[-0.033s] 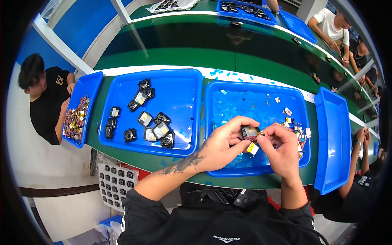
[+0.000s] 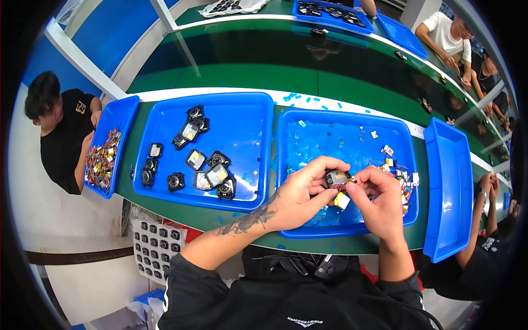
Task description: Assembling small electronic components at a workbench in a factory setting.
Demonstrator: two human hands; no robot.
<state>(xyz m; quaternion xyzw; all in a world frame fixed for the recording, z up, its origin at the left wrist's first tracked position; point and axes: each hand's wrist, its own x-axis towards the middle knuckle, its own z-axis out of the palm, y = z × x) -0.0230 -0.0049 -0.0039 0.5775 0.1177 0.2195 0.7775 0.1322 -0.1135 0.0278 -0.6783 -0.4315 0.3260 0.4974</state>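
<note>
My left hand grips a small black device case between thumb and fingers, above the right-hand blue tray. At the case's right edge, my right hand is closed in a pinch; what sits between its fingertips is too small to make out. A yellow-and-white battery pack hangs just below the case, with thin reddish wires beside it. Under and beyond my right hand lies a heap of small batteries and wired parts.
A blue tray on the left holds several black cases. Farther left, a person sits by a tray of wired parts. Another blue tray stands at right. Blue film scraps lie along the white ledge. A green conveyor belt runs behind.
</note>
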